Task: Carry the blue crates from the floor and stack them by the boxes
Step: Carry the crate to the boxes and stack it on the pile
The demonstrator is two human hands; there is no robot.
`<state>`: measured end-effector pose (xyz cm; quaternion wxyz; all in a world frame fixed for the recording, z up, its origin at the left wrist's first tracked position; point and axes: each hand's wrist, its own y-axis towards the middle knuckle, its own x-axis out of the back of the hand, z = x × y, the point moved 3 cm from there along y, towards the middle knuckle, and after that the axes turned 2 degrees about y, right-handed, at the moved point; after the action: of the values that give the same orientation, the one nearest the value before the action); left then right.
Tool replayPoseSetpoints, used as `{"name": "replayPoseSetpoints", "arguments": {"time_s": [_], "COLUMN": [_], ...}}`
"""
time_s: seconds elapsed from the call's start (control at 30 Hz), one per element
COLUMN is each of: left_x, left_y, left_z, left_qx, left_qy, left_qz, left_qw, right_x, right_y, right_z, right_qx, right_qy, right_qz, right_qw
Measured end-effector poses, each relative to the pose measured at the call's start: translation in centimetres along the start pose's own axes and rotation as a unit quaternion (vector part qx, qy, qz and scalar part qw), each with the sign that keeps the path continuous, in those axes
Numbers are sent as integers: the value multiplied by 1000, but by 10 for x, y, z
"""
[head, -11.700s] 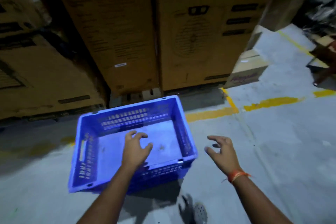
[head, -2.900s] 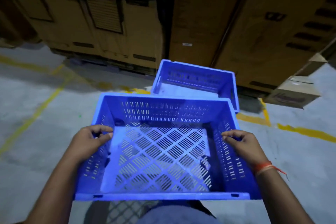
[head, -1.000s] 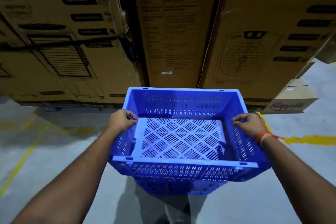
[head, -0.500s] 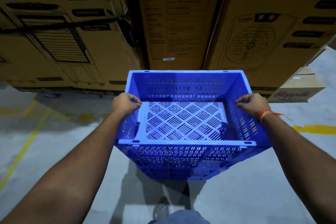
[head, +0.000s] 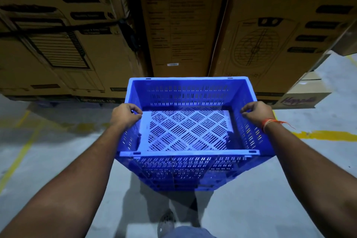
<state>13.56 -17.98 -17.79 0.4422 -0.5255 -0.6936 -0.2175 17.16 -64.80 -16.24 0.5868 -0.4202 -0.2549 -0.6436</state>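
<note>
Now both hands, left hand (head: pixel 125 115) and right hand (head: pixel 256 113), grip the top blue crate's (head: pixel 185 133) side rims; best lower it level, squarely onto the crate beneath (head: pixel 183 183).

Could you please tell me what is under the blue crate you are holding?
Another blue crate sits directly beneath the held crate, only its slotted front showing. Its inside and the floor below are hidden.

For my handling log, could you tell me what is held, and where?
The blue crate, gripped by left hand and right hand on its side rims.
</note>
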Motion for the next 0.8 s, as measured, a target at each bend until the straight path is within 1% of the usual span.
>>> {"name": "replayPoseSetpoints", "arguments": {"time_s": [0.37, 0.53, 0.7, 0.8], "left_x": [7, 4, 4, 4], "left_y": [7, -3, -5, -2], "left_z": [-6, -8, -5, -6], "left_qx": [-24, -23, -20, -30], "left_qy": [10, 12, -7, -6], "left_qz": [11, 5, 5, 3], "left_qw": [1000, 1000, 1000, 1000], "right_x": [-3, 1, 0, 0], "right_y": [-9, 0, 4, 4], "right_z": [-2, 0, 1, 0], "right_qx": [-13, -10, -8, -4], "right_qy": [-16, -11, -43, -42], "right_qz": [-20, 5, 7, 6], "right_qw": [1000, 1000, 999, 999]}}
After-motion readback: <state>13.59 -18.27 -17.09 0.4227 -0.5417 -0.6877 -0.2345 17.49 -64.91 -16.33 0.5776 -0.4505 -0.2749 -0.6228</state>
